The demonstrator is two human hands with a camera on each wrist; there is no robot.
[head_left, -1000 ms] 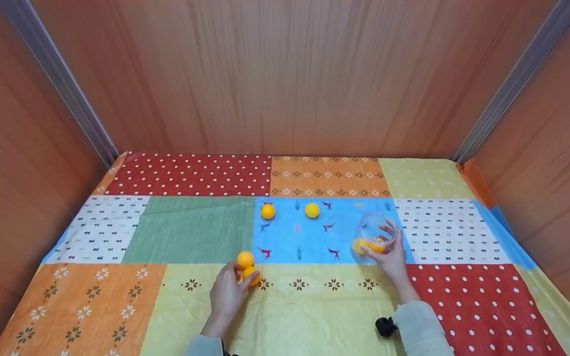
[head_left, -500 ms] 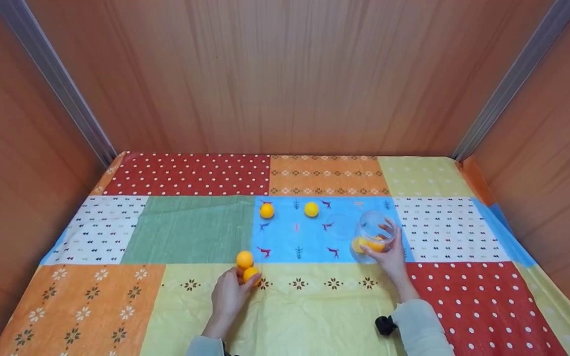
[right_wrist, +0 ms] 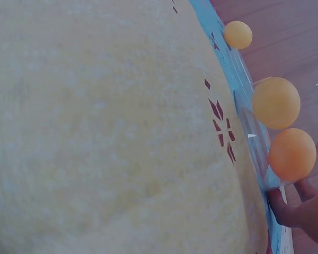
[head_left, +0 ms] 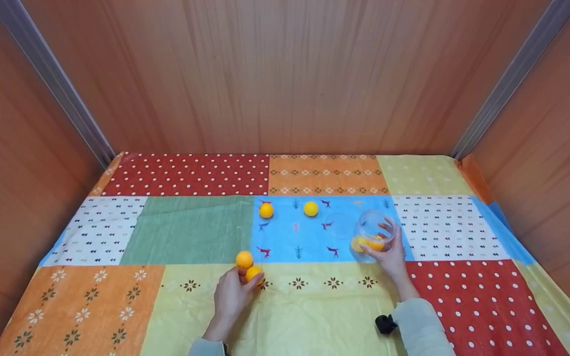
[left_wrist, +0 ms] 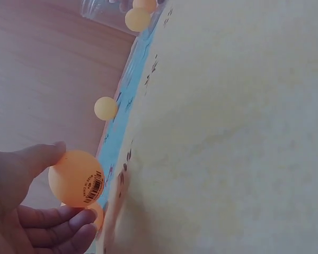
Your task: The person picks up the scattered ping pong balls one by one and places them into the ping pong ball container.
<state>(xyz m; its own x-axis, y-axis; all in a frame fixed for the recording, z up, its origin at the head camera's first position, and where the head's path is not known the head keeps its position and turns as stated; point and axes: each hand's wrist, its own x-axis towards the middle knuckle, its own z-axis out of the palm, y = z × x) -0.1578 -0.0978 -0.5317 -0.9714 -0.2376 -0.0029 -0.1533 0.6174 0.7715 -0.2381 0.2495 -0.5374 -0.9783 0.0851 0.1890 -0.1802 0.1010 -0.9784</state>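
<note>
While two orange balls [head_left: 369,244] already lie inside the clear jar [head_left: 373,232], which the right hand [head_left: 389,254] steadies with fingers curled round it toward the desk's right edge, the job looks about a third done. The left hand [head_left: 233,294] pinches one ball [head_left: 253,273] between thumb and fingers near the front edge, not yet carried over. Another ball [head_left: 244,259] sits just beside it, and two more [head_left: 266,210] wait toward the middle of the desk [head_left: 191,227].
</note>
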